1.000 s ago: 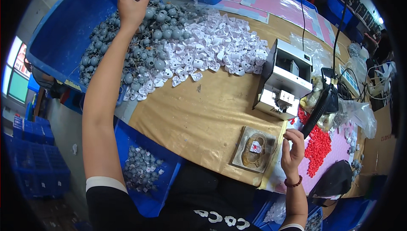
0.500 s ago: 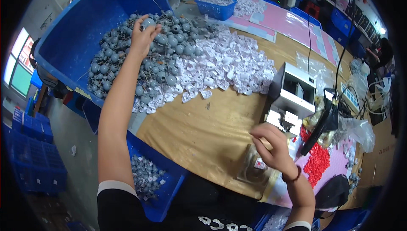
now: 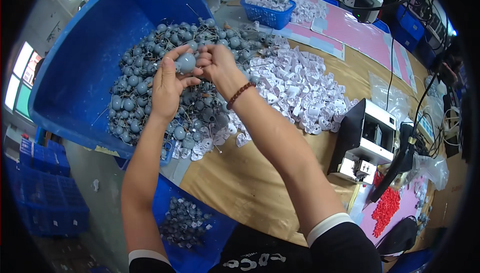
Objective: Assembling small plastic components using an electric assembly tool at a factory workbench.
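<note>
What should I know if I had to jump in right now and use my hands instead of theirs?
Left hand: raised over the pile, fingers around one grey ball part.
Right hand: meets it at the same ball part, pinching at its side; what it pinches is too small to tell.
Things: heap of grey ball parts spilling from the tilted blue tub; white plastic clips piled beside them on the brown table; small white machine at right.
Done: some finished-looking grey pieces lie in the low blue bin.
Left: most of the heap.
</note>
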Available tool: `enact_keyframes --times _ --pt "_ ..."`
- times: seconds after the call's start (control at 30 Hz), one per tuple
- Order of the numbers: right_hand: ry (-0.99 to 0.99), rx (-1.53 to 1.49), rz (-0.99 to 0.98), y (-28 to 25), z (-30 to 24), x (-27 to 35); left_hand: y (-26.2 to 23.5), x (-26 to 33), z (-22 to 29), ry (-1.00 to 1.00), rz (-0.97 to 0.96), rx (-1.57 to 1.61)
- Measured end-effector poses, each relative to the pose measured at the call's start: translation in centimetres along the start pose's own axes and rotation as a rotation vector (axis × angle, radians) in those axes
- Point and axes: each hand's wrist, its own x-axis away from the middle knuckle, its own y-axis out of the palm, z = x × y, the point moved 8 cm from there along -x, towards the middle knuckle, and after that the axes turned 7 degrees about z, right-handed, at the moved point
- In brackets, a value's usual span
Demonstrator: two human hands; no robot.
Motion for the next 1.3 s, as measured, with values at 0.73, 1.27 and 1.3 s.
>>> enact_keyframes --times 0.73,1.27,1.3 --pt "-0.404 0.686 -0.085 3.7 -6.2 47.4 14.1 11.7 9.4 0.082 -0.239 -0.115" --pt "-0.429 1.572 0.744 -10.1 -1.3 63.4 16.5 31.9 -6.6 -0.32 -0.181 -0.24" --pt "-0.52 1.713 0.731 -10.0 -1.0 63.1 15.8 33.3 -7.2 -0.344 -0.179 -0.296"
